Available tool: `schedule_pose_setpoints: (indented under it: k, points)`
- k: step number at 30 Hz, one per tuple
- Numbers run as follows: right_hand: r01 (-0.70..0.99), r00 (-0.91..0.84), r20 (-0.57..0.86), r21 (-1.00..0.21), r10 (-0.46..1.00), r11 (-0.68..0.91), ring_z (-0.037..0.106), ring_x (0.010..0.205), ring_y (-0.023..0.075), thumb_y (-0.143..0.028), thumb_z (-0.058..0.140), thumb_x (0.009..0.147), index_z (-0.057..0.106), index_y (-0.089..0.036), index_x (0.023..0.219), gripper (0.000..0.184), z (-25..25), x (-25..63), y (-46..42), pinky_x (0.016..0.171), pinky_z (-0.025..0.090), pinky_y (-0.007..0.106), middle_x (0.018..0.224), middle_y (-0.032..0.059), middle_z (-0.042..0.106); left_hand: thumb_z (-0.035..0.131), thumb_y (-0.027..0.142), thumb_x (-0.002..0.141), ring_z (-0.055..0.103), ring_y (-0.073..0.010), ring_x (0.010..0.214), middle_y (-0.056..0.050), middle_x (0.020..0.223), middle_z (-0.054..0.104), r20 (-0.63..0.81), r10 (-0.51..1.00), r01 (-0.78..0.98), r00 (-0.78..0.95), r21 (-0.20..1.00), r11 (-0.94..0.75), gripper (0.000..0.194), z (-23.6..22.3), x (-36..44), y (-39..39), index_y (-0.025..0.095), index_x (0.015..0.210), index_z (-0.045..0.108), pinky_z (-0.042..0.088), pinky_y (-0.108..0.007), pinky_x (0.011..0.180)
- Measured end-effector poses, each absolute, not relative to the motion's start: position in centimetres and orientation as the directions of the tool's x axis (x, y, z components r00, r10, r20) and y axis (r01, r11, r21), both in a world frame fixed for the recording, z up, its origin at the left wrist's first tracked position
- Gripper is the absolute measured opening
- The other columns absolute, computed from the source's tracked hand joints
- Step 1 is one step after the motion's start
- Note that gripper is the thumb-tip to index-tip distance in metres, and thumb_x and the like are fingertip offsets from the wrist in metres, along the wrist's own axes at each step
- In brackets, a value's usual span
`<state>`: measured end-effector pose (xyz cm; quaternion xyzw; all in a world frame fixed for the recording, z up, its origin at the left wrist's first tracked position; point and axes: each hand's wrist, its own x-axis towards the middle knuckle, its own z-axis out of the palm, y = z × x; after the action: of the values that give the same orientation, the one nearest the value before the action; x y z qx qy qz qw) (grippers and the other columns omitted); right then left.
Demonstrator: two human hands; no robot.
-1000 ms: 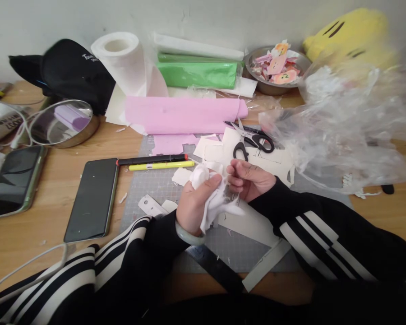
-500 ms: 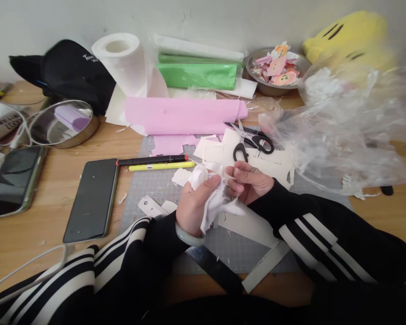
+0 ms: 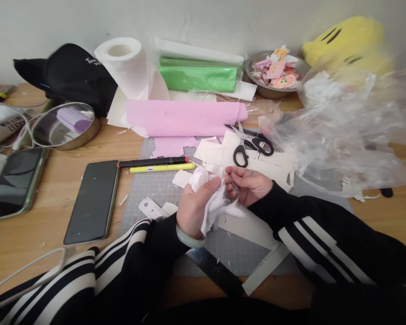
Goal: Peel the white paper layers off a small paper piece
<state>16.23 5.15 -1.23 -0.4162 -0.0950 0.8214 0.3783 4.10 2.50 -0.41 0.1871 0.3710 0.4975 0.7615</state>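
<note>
One wooden desk (image 3: 54, 203), pale, crowded with materials. One grey cutting mat (image 3: 149, 185), gridded, set on the desk and strewn with paper offcuts. One heap of clear plastic (image 3: 352, 128), crumpled, at the right. One pink roll (image 3: 182, 118), lying across the mat's far edge. One yellow plush toy (image 3: 345, 40), behind the plastic. One black cap (image 3: 71, 74), far left. One white roll (image 3: 126, 74), leaning beside it. One metal bowl (image 3: 276, 93), filled with printed paper pieces. One left hand (image 3: 194, 210), its grip closed, thumb pressing down on a bundle. One right hand (image 3: 253, 186), just beside it, fingers curled in toward the thumb; whether this grip pinched a strand could not be told. One white bundle (image 3: 219, 205), soft and frayed, held above the mat between the hands. One pair of scissors (image 3: 254, 141), black-handled, lying open on paper beyond the right hand. One yellow marker (image 3: 162, 168), slim, capped.
</note>
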Motion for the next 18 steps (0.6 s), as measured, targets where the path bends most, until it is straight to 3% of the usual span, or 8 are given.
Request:
schedule_pose_setpoints:
  k: [4, 8, 11, 14, 18]
  points:
    - [-0.553, -0.406, -0.548, -0.490, 0.732, -0.674, 0.044, 0.033, 0.0036, -0.014, 0.053, 0.075, 0.055, -0.012, 0.074, 0.003, -1.58, 16.49, 5.11, 0.032, 0.031, 0.011, 0.044, -0.0044, 0.054, 0.062, 0.019, 0.066, 0.056, -0.0108, 0.052, 0.000, 0.056, 0.057, -0.405, 0.893, -0.581, 0.194, 0.686, 0.438, 0.011, -0.41, 4.03, 2.43, 0.012, 0.069, 0.054, 0.046, -0.022, 0.052]
    - [-0.485, -0.576, -0.445, -0.488, 0.685, -0.726, 0.017, 0.020, 0.0036, -0.040, 0.047, 0.080, 0.047, -0.015, 0.052, 0.038, -1.52, 16.99, 5.07, 0.022, 0.015, 0.013, 0.024, -0.0091, 0.024, 0.065, 0.020, 0.063, 0.051, -0.0082, 0.047, 0.002, 0.053, 0.056, -0.440, 0.891, -0.550, 0.112, 0.720, 0.424, 0.014, -0.27, 4.01, 2.40, 0.013, 0.070, 0.054, 0.041, -0.019, 0.046]
    - [-0.459, -0.637, -0.437, -0.447, 0.635, -0.768, 0.014, 0.022, 0.0044, -0.054, 0.030, 0.082, 0.024, -0.016, 0.038, 0.058, -1.28, 17.15, 5.16, 0.022, 0.014, 0.015, 0.026, -0.0063, 0.015, 0.066, 0.020, 0.062, 0.047, -0.0062, 0.043, 0.004, 0.049, 0.052, -0.439, 0.891, -0.547, 0.110, 0.722, 0.423, 0.015, -0.19, 4.04, 2.43, 0.013, 0.068, 0.053, 0.039, -0.018, 0.044]
    - [-0.524, -0.608, -0.443, -0.400, 0.659, -0.752, 0.016, 0.027, 0.0049, -0.052, 0.015, 0.084, 0.021, -0.017, 0.040, 0.057, -1.01, 17.12, 5.24, 0.026, 0.018, 0.017, 0.033, -0.0055, 0.013, 0.066, 0.021, 0.061, 0.047, -0.0063, 0.045, 0.004, 0.051, 0.052, -0.438, 0.893, -0.533, 0.107, 0.733, 0.423, 0.017, -0.20, 4.06, 2.46, 0.013, 0.066, 0.052, 0.038, -0.018, 0.045]
    - [-0.605, -0.516, -0.490, -0.373, 0.703, -0.704, 0.029, 0.033, 0.0064, -0.033, 0.015, 0.084, 0.033, -0.016, 0.050, 0.042, -0.68, 16.96, 5.27, 0.035, 0.031, 0.019, 0.042, -0.0036, 0.026, 0.067, 0.022, 0.060, 0.050, -0.0084, 0.050, 0.002, 0.055, 0.054, -0.430, 0.895, -0.505, 0.119, 0.749, 0.428, 0.019, -0.22, 4.13, 2.40, 0.013, 0.068, 0.052, 0.041, -0.020, 0.050]
